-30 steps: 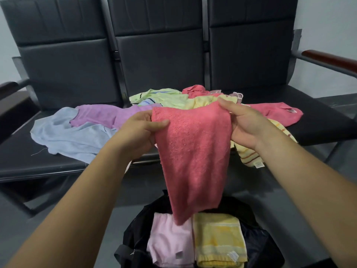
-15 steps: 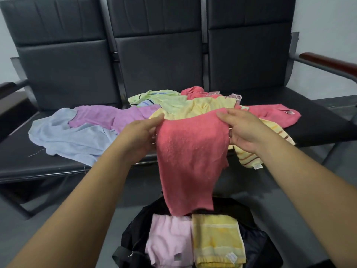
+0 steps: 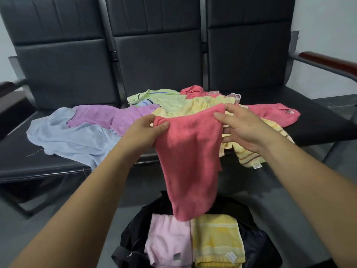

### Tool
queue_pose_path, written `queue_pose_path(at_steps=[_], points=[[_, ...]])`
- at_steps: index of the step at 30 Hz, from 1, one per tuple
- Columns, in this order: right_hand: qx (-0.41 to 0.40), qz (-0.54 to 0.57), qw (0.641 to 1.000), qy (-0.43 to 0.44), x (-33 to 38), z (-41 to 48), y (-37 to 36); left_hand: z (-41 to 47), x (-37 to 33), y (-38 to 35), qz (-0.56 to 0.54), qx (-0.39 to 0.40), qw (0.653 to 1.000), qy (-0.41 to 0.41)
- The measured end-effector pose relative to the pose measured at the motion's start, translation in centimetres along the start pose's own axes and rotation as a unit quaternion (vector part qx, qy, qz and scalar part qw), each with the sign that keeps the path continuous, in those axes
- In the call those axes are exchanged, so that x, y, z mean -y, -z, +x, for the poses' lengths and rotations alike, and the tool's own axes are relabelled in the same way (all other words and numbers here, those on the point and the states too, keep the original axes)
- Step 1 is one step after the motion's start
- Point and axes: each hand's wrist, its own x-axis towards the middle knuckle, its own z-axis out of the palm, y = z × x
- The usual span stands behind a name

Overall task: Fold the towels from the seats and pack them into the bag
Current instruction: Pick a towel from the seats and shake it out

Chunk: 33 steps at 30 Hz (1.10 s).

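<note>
Two hands on one coral towel [image 3: 189, 161]: the left hand [image 3: 146, 130] pinches its top-left corner and the right hand [image 3: 243, 128] pinches the top-right edge between thumb and forefinger. It hangs just off the seats' [image 3: 58, 167] front edge, with the bottom hem right over the black bag [image 3: 133, 235]. In there a folded pink towel [image 3: 168, 240] and a yellow towel [image 3: 216, 238] sit side by side. Loose towels [image 3: 73, 138] sprawl over the seats, and there's grey floor [image 3: 274, 213] either side of the bag.

The left hand [image 3: 144, 132] and right hand [image 3: 243, 128] are bare. Both forearms [image 3: 87, 200] are bare too, right to the lower edge. Visible fingernails [image 3: 218, 114] are short and plain.
</note>
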Motion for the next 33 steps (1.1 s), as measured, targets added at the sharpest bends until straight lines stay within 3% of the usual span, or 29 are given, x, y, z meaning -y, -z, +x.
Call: queue_pose_path(at_steps=[3,5,7,10,13,15,19,22,26,29,31,33], points=[[-0.007,0.035,0.999,-0.001,0.4,-0.2,-0.2,-0.1,-0.6,-0.1,-0.156,0.016,0.986,0.064],[0.011,0.163,0.986,-0.041,0.7,-0.3,-0.3,-0.1,-0.9,-0.1,-0.304,0.051,0.946,0.100],[0.039,0.302,0.950,-0.064,1.0,-0.6,-0.1,-0.1,-1.0,0.1,-0.395,0.089,0.909,0.096],[0.063,0.366,0.927,-0.040,1.0,-0.5,0.7,0.1,-0.7,0.1,-0.350,0.077,0.933,0.041],[0.045,0.212,0.976,-0.037,0.6,-0.2,0.8,0.3,-0.3,0.3,-0.193,0.016,0.981,-0.019],[0.014,0.104,0.994,-0.037,0.4,-0.2,0.6,0.3,-0.1,0.4,-0.108,-0.009,0.993,-0.043],[-0.027,0.057,0.998,-0.023,0.7,-0.2,0.3,0.6,-0.2,0.6,-0.135,0.001,0.991,-0.013],[-0.031,0.173,0.983,-0.053,1.1,-0.1,-0.1,0.5,-0.5,0.6,-0.247,0.046,0.968,0.027],[0.046,0.346,0.936,-0.050,1.5,-0.3,0.5,0.1,-0.7,0.3,-0.333,0.086,0.939,0.002],[0.044,0.271,0.962,-0.008,1.3,0.0,0.9,0.3,-0.3,0.5,-0.225,0.035,0.973,-0.031],[0.001,0.216,0.976,-0.002,0.6,0.4,1.1,0.4,0.0,0.6,-0.144,-0.007,0.989,-0.041],[-0.051,0.128,0.990,0.001,0.1,0.7,1.4,0.5,0.2,0.4,-0.136,-0.028,0.990,-0.028]])
